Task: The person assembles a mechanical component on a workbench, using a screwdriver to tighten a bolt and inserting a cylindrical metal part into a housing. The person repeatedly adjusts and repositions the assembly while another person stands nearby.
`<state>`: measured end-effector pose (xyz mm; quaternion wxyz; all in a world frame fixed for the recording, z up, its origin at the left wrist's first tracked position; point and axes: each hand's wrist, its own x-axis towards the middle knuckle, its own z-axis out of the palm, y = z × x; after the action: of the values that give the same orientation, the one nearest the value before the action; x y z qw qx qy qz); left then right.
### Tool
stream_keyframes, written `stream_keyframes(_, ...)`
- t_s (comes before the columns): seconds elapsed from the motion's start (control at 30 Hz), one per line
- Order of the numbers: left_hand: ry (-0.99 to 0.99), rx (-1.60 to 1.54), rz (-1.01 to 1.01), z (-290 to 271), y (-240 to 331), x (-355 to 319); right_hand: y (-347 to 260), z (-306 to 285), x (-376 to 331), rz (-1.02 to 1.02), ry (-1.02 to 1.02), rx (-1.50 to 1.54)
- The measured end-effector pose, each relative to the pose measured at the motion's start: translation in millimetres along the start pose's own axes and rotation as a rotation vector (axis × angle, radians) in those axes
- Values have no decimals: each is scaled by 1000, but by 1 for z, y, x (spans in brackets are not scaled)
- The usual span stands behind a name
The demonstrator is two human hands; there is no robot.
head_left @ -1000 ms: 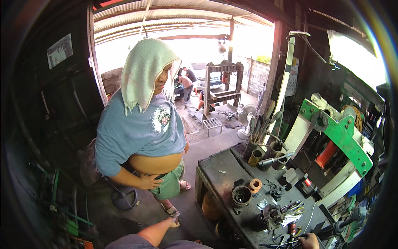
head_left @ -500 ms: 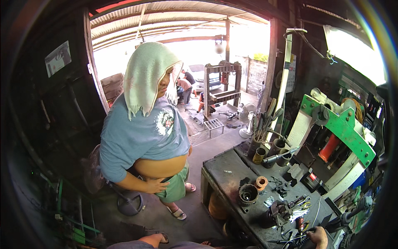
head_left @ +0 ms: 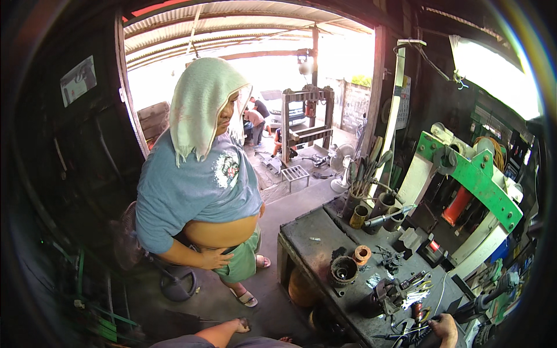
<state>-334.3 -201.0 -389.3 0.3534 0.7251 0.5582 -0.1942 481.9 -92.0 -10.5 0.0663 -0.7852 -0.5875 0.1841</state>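
Note:
At the lower right, my right hand [head_left: 444, 327] rests at the bench edge. Its fingers are curled in, and what they hold, if anything, I cannot make out. Pliers-like tools and dark parts lie beside it, with a red-and-black cylindrical piece [head_left: 417, 311] just above. Next to them are a greasy dark mechanical part [head_left: 381, 298] and a cluster of wrenches [head_left: 415, 292]. My left hand [head_left: 242, 325] is low at the bottom edge, over the floor by my legs, dark at its fingertips. Its fingers are too small and dim to read.
A person [head_left: 200, 174] with a towel over the head stands left of the workbench [head_left: 307, 236]. Toothed dark ring [head_left: 344, 271] and copper-coloured ring [head_left: 362, 254] sit on it. Behind are tool-filled cans [head_left: 359, 217] and a green-and-white press frame [head_left: 476, 180]. A fan base [head_left: 178, 284] stands on the floor.
My left hand has lifted and shifted slightly right. The view has drifted slightly, moving the scene a little left. My right hand stays at the same spot on the bench.

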Motion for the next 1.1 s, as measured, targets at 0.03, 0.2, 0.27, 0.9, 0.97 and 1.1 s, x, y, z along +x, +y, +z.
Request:
stream_keyframes(0.03,13,-24,-28,-4,2,4,-3,-1,-3,0,12,2)
stream_keyframes(0.2,39,-86,-75,-17,6,13,-13,-4,-11,27,58,23)
stream_keyframes(0.27,17,-47,-10,-17,1,9,-13,-4,-12,11,55,60)
stream_keyframes(0.9,-170,-65,-64,-4,-10,-27,-21,-10,-8,31,-42,-104)
stream_keyframes(0.97,-164,-41,-86,-9,-8,-21,-25,-14,-12,19,-72,-90)
stream_keyframes(1.1,-169,106,-68,-21,-7,-11,-35,-22,-20,47,-85,-35)
